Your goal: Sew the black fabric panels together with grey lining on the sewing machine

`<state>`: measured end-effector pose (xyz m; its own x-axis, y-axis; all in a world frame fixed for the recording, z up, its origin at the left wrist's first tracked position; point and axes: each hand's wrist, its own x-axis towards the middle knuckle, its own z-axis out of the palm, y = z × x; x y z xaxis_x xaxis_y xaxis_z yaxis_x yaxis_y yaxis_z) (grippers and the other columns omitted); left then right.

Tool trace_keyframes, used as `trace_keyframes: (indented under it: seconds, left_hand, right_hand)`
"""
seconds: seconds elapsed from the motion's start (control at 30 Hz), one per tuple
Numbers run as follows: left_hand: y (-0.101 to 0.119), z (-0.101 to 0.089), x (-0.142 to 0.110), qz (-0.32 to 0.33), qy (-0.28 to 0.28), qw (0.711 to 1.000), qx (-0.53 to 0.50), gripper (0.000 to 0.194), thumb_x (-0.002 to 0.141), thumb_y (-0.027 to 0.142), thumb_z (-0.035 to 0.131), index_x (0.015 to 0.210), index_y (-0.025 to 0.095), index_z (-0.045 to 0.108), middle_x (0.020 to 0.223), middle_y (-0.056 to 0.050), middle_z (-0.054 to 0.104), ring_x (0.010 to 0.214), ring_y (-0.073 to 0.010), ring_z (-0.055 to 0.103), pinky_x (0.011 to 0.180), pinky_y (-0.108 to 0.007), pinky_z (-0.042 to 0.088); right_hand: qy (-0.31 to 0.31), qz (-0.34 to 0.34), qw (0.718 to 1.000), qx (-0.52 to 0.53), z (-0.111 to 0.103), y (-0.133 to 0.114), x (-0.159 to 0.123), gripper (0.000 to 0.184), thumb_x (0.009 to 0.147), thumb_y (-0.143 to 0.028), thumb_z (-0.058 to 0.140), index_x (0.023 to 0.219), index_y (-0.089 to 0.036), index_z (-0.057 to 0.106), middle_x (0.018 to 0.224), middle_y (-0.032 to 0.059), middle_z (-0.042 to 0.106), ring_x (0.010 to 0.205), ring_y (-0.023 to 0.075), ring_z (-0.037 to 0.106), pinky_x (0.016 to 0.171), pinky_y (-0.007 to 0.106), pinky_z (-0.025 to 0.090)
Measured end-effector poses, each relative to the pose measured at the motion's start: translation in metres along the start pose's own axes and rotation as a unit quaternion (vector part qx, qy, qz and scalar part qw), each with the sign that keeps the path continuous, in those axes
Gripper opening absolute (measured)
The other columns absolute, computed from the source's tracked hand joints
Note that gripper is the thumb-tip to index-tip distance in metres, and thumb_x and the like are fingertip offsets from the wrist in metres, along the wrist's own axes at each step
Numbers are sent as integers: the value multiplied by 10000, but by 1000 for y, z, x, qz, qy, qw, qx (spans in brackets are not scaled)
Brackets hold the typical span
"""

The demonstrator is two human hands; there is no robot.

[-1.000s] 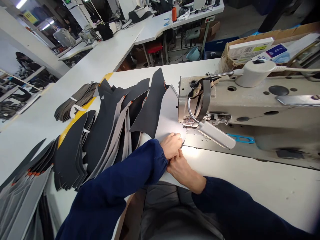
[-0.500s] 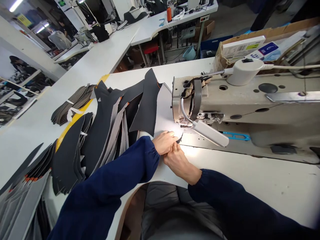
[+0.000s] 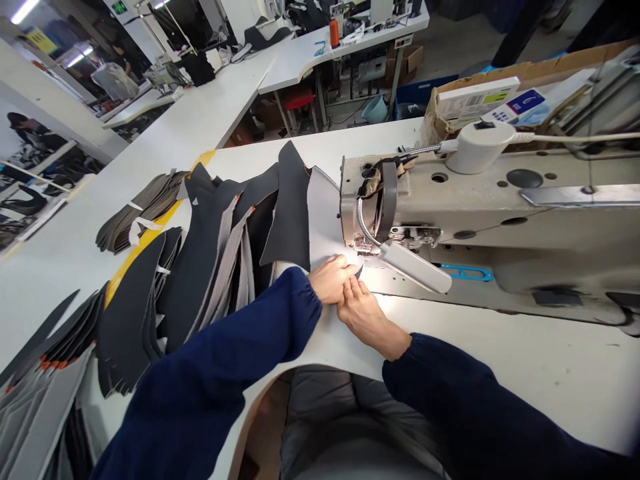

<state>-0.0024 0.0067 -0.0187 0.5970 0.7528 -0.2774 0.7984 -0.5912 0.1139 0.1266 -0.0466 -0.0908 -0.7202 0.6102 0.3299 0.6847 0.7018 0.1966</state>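
Observation:
A two-layer cut piece, black panel (image 3: 290, 213) joined to a grey panel (image 3: 325, 213), lies flat on the table under my hands. Its lower corner reaches the presser foot (image 3: 363, 243) of the sewing machine (image 3: 475, 200). My left hand (image 3: 327, 280) pinches the piece's lower edge with its fingers, just before the foot. My right hand (image 3: 363, 313) comes in from below, its fingertips pressed against the same edge beside my left fingers. The needle is hidden by the lamp and machine parts.
A gooseneck lamp (image 3: 415, 267) lights the work beside the foot. Stacks of black and grey cut pieces (image 3: 200, 267) cover the white table (image 3: 525, 360) to the left. A cardboard box (image 3: 480, 100) sits behind the machine. A grey seat (image 3: 350, 413) is below.
The view has turned, shifting everything slightly left. My hands have drawn closer together at the piece's edge, and the grey panel now stands more upright against the machine.

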Motion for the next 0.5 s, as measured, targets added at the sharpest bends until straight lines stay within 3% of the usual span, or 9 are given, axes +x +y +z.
trace_keyframes:
  seconds: [0.1, 0.17, 0.27, 0.4, 0.5]
  left_hand:
    - [-5, -2, -21, -41, 0, 999, 3, 439, 793, 104, 491, 1213, 231, 512, 1204, -85, 487, 1038, -227, 464, 792, -318, 479]
    - [-6, -2, -29, -45, -3, 999, 22, 452, 793, 46, 452, 1207, 219, 509, 1189, -77, 498, 1020, -213, 466, 795, -311, 478]
    - [-4, -1, -28, 15, 4, 997, 69, 354, 845, 42, 392, 1135, 164, 555, 1116, -83, 556, 976, -215, 488, 841, -337, 461]
    - [-5, 3, -16, 91, 12, 993, 79, 293, 890, 151, 421, 1134, 147, 583, 1317, -106, 510, 984, -222, 518, 868, -362, 444]
    - [-6, 6, -10, 121, 2, 991, 59, 284, 892, 167, 430, 1119, 166, 602, 1301, -106, 536, 1022, -217, 537, 883, -356, 428]
  right_hand:
    - [39, -6, 999, -14, -3, -6, -3, 344, 779, -16, 522, 1098, 39, 640, 1109, 285, 643, 1030, 321, 629, 901, 462, 469]
    - [45, -11, 999, -9, -3, -11, -5, 325, 787, -13, 516, 1082, 38, 643, 1100, 282, 648, 1014, 310, 641, 890, 449, 485]
    - [46, -8, 999, -3, -2, -13, -7, 304, 785, -7, 522, 1057, 40, 648, 1063, 281, 661, 992, 305, 651, 879, 446, 494]
    - [45, -2, 999, 8, -1, -10, -8, 262, 780, 13, 516, 995, 31, 665, 959, 268, 683, 930, 303, 660, 862, 448, 498]
    - [40, -4, 999, 22, -3, -8, -8, 251, 776, 25, 501, 964, 29, 668, 886, 253, 686, 875, 294, 661, 835, 444, 506]
